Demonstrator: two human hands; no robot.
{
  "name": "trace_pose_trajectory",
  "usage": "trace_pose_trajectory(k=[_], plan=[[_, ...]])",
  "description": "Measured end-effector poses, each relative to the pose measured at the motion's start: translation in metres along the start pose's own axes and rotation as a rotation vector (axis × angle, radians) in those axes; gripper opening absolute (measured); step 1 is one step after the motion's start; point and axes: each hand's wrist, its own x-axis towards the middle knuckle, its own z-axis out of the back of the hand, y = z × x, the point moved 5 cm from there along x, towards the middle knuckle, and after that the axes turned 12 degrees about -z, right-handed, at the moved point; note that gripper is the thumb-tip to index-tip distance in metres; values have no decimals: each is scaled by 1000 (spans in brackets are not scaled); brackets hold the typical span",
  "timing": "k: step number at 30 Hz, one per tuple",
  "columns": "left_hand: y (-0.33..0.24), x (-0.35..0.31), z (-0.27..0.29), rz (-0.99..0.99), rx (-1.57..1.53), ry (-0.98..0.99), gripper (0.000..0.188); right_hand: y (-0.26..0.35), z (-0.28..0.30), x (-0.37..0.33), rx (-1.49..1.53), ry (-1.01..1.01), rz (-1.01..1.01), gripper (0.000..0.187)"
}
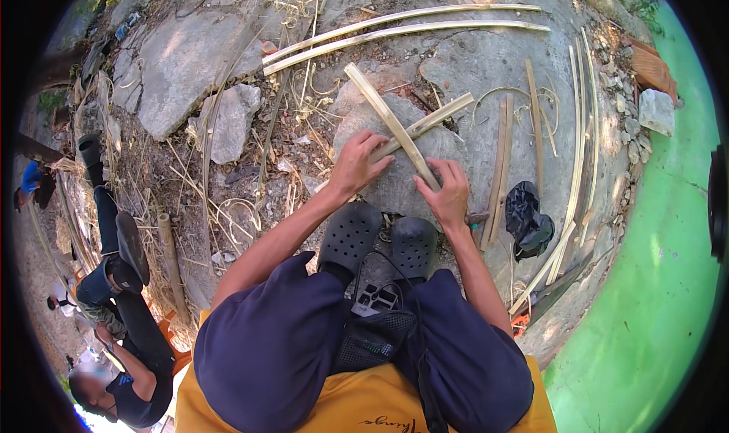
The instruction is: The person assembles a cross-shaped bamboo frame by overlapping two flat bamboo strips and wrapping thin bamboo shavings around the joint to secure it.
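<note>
Two short split-bamboo strips cross in an X over the grey stone in front of my feet. My left hand (357,163) is closed around the strip that slants up to the right (446,113). The other bamboo strip (372,96) lies over it at the crossing and slants down to the right. Its lower end is pinched between the thumb and fingers of my right hand (448,192). My dark clogs (350,235) stand just below both hands.
Two long bamboo strips (410,32) lie across the far ground. More strips (501,167) lie at the right, near a crumpled black plastic bag (528,220). Rocks (231,121) and shavings litter the left side. Another person (137,357) sits at the lower left.
</note>
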Motion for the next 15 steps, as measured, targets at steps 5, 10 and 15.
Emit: trace_pose_trajectory(k=[5,10,15], plan=[[2,3,-3,45,-75,-12,36,-6,-2,-1,-27,4,11,37],[6,-1,-4,16,-83,-35,33,-6,-3,-2,6,-29,24,32],[6,-5,-6,-18,-85,-43,33,-6,-2,-6,-50,-63,83,31]])
